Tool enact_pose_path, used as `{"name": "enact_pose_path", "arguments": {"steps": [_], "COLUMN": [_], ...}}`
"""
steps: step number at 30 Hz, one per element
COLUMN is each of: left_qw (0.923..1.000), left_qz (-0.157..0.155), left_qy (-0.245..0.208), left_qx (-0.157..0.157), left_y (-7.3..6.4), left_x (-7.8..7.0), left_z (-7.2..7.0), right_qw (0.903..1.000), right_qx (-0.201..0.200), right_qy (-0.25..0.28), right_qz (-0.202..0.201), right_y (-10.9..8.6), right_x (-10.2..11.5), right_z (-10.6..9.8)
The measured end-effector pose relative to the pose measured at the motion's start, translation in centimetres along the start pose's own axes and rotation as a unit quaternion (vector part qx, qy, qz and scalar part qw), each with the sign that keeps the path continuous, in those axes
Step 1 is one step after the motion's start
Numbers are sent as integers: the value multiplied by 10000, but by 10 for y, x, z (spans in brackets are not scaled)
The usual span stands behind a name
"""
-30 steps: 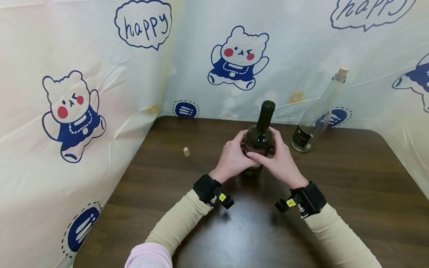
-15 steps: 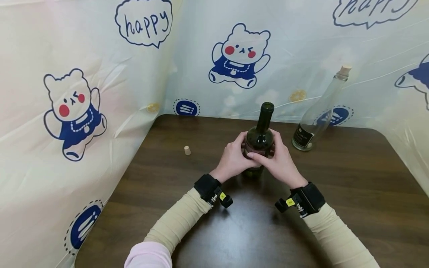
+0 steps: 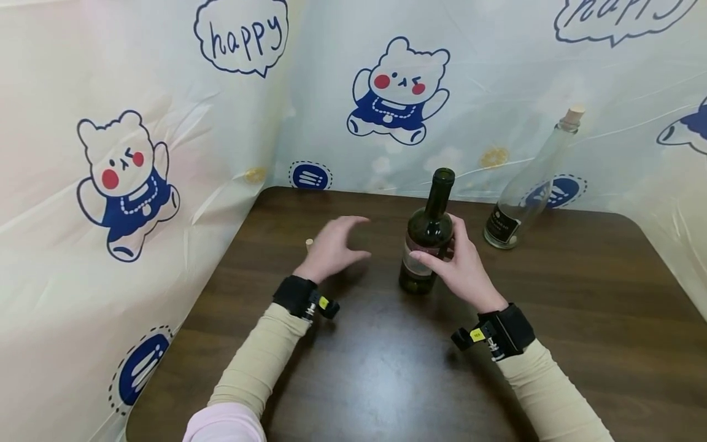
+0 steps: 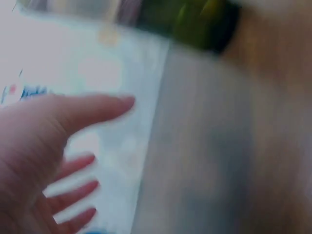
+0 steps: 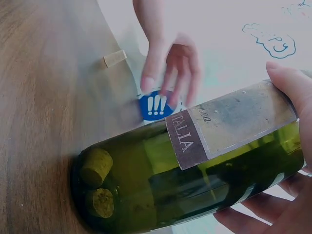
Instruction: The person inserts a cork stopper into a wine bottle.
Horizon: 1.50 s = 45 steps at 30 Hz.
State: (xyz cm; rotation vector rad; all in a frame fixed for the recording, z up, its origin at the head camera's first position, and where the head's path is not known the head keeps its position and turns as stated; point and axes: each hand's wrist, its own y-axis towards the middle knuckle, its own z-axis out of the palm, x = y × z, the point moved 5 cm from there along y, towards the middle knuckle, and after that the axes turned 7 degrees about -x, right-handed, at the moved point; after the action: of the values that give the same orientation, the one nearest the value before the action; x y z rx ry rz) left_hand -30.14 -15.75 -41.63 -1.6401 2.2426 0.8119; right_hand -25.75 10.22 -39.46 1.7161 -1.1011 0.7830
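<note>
My right hand (image 3: pixel 466 270) grips a dark green wine bottle (image 3: pixel 429 228) round its labelled middle. It stands upright on the table, its mouth uncorked. In the right wrist view, two corks (image 5: pixel 97 168) lie inside at the bottle's bottom. To the left of it, my left hand (image 3: pixel 331 248) is in the air, fingers spread and holding nothing. Beyond the left hand, a small loose cork (image 3: pixel 309 243) is partly hidden by it; the right wrist view shows this cork (image 5: pixel 115 58) on the table. The left wrist view is blurred, with the hand's fingers (image 4: pixel 75 195) apart.
At the back right stands a clear glass bottle (image 3: pixel 525 190) with a dark label and a cork (image 3: pixel 573 115) in its mouth. The brown wooden table (image 3: pixel 353 380) ends at a printed curtain (image 3: pixel 221 123) behind and at the left.
My left hand has let go of the green bottle and moved left, towards the loose cork. My right hand keeps its grip, and the bottle stays in about the same place.
</note>
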Motion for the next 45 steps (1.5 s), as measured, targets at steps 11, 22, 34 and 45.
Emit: {"name": "enact_pose_path", "arguments": {"steps": [11,22,34,45], "left_qw": [9748,9728,9819,9752], "left_qz": [-2222,-2104,-1183,-437], "left_qy": [-194,-266,-715,-1470], "left_qx": [-52,-930,-1298,-1597], "left_y": [-22,-24,-9,14], "left_x": [90,97,65,-5], "left_z": [-24,-18,-23,-44], "right_qw": [10000,9998,9997,9995], "right_qx": [40,110,85,59], "right_qy": [21,97,183,242], "right_qz": [25,159,158,181], "right_y": [-1,-2,-2,-3], "right_x": [-3,-3,-2,-2], "right_z": [-1,1,-1,0]}}
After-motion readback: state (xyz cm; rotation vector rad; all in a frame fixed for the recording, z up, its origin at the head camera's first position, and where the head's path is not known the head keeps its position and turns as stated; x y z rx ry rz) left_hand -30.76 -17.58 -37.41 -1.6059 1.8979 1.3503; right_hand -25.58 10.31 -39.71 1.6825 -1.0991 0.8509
